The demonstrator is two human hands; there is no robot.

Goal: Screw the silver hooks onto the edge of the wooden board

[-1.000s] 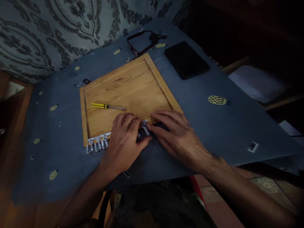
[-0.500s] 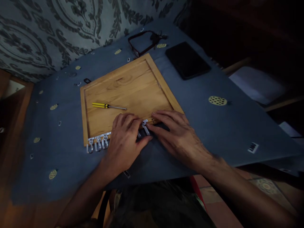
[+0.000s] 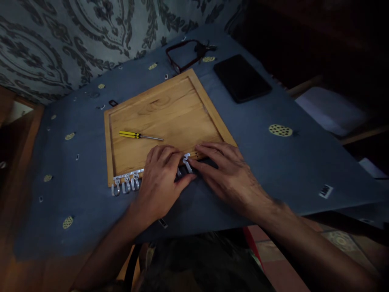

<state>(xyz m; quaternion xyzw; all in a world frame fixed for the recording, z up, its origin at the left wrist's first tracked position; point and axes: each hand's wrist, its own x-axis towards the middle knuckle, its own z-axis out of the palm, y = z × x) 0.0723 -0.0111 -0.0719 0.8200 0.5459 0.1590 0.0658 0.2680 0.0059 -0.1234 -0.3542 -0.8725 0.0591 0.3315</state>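
A framed wooden board (image 3: 158, 121) lies flat, with several metal hooks (image 3: 127, 183) along its near edge at the left. My left hand (image 3: 161, 178) rests over that edge, its thumb and fingers around a metal hook (image 3: 187, 163). From the other side, my right hand (image 3: 223, 172) has its index fingertip at the same hook, its other fingers lying on the board's edge. Small dark holes show in the edge by the right fingers. On the board lies a yellow and black screwdriver (image 3: 140, 136), untouched.
A dark tablet (image 3: 242, 78) lies at the back right of the blue tablecloth (image 3: 258, 170). Glasses (image 3: 182, 56) and keys (image 3: 205, 48) are behind the board. A patterned cloth (image 3: 100, 32) hangs at the back left.
The view has shifted very slightly. Both hands keep their places at the hook on the board's near edge.
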